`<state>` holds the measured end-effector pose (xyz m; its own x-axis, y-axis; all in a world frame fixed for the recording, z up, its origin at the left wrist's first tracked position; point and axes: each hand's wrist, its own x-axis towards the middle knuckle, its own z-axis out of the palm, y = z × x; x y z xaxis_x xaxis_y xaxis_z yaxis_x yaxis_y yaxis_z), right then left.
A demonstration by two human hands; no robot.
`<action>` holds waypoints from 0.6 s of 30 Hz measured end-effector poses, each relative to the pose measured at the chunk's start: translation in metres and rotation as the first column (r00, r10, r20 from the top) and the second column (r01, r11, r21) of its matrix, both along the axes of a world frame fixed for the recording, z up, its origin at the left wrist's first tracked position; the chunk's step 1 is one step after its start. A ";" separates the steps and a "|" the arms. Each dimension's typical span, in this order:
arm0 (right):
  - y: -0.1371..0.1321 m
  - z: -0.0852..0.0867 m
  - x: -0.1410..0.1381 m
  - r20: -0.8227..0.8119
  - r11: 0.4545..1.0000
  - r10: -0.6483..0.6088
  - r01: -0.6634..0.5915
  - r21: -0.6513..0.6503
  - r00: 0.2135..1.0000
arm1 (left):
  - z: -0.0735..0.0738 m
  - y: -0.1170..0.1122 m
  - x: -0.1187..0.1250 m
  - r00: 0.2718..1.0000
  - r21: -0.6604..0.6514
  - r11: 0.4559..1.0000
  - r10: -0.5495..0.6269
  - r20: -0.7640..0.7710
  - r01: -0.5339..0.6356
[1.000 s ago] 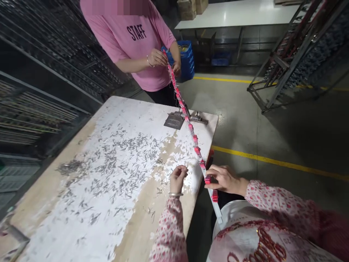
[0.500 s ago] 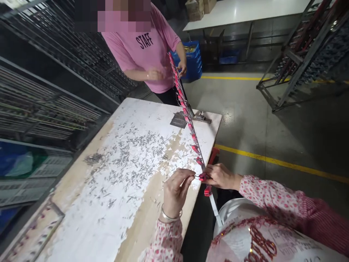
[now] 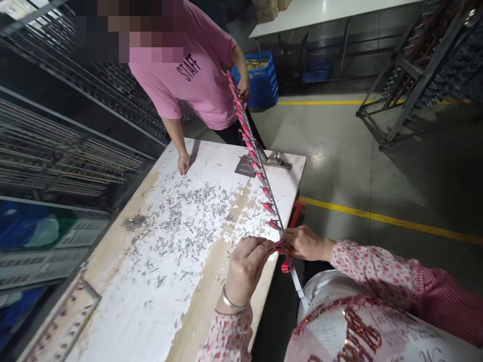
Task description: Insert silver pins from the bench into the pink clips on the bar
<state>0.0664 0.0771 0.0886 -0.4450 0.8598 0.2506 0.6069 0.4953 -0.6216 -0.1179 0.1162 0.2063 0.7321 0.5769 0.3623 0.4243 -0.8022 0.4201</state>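
Observation:
A long thin bar [image 3: 260, 173] lined with several pink clips runs from my lap up to a co-worker in a pink shirt [image 3: 196, 80]. My right hand [image 3: 305, 244] is pinched on a pink clip [image 3: 279, 245] near the bar's lower end. My left hand [image 3: 245, 269] is closed in a pinch right against that same clip, holding something too thin to make out. The co-worker steadies the bar's far end with one hand [image 3: 243, 93] and rests the other hand [image 3: 183, 163] on the table.
The worn white table [image 3: 124, 296] is strewn with many small metal pins [image 3: 181, 221]. A metal clamp plate [image 3: 247, 166] sits at its far edge. Wire racks [image 3: 56, 151] stand on the left, a metal frame [image 3: 407, 75] and a blue crate [image 3: 260, 75] behind.
My left hand came from the table edge up to the clip that my right hand pinches. The co-worker dropped one hand from the bar to the tabletop. The view shifted slightly.

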 end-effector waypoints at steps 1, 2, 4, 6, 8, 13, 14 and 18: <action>0.000 0.000 0.000 0.004 1.000 -0.003 0.003 0.001 1.000 | 0.001 -0.001 0.002 1.000 0.009 1.000 -0.006 -0.004 0.006; 0.000 0.001 0.000 0.010 1.000 -0.009 0.009 0.001 1.000 | 0.003 -0.002 0.003 1.000 0.017 1.000 -0.010 -0.005 0.010; 0.001 0.004 0.001 0.023 1.000 -0.021 0.021 -0.011 1.000 | 0.006 -0.002 0.005 1.000 0.012 1.000 -0.020 0.003 0.020; 0.001 0.007 0.003 0.021 0.999 -0.022 0.023 -0.031 1.000 | 0.003 0.000 0.001 0.999 -0.030 0.999 -0.025 0.045 0.026; 0.000 0.008 0.007 -0.023 0.997 -0.017 0.015 -0.080 1.000 | -0.015 0.009 -0.011 0.990 -0.117 0.992 0.058 0.127 -0.043; -0.019 0.003 0.020 -0.353 0.951 -0.226 0.127 -0.283 0.908 | -0.125 0.042 -0.063 0.743 -0.392 0.663 0.664 -0.084 -0.637; -0.026 0.003 0.022 -0.413 0.944 -0.267 0.151 -0.293 0.871 | -0.150 0.046 -0.071 0.695 -0.408 0.578 0.675 -0.248 -0.707; -0.050 0.007 0.024 -0.519 0.968 -0.211 0.105 -0.227 0.828 | -0.231 0.049 -0.080 0.656 -0.404 0.519 0.637 -0.405 -0.753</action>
<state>0.0907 0.0269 0.0956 -0.1405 0.9599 0.2426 0.2119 0.2685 -0.9397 -0.1983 0.1653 -0.0244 0.0285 0.9720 -0.2331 0.8627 0.0939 0.4969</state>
